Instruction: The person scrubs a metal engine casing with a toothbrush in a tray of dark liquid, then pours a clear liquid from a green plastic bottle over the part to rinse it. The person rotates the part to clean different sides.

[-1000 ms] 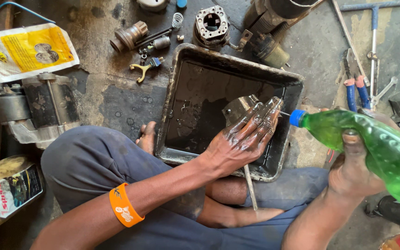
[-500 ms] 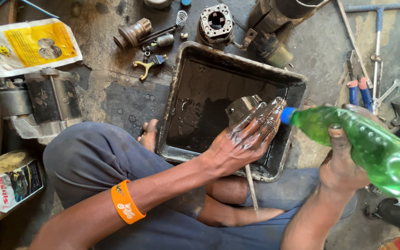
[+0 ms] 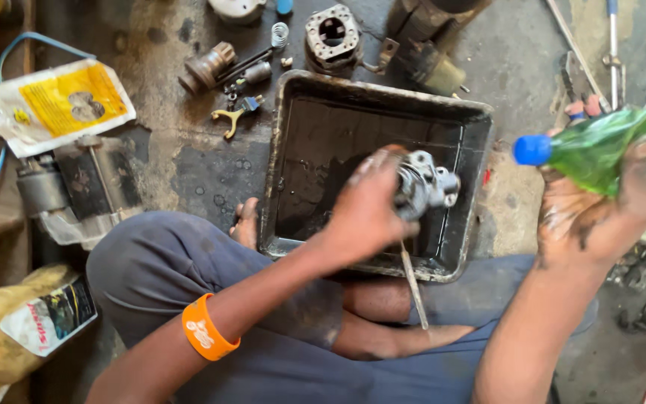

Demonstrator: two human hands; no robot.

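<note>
Over the black metal wash tray (image 3: 480, 142) that sits on the grimy floor between my knees, my left hand (image 3: 364, 213) is closed around a small grey metal engine part (image 3: 424, 183), which looks like a carburettor body, though I can't be sure; my fingers wrap its near side and it hangs above the tray's right half, clear of the bottom. My right hand (image 3: 592, 217) is gripped round a green plastic bottle (image 3: 607, 146) with a blue cap (image 3: 531, 150); I hold it off to the right of the tray, lying nearly level, the capped mouth pointing towards the part but not over it. As I judge it, the washing is under way and not finished: the part looks wet and shiny, my fingers are smeared dark, and the cap is on, so nothing is pouring just now. The tray holds a thin dark film of dirty liquid with a few wet patches, nothing else that I can make out; a thin metal rod (image 3: 413, 288) leans over its near rim. The bottle has green liquid inside, but how full it is I can't tell. Beyond the tray a finned cylinder block (image 3: 332, 34) and a spring (image 3: 280, 34) lie untouched among other loose parts.
</note>
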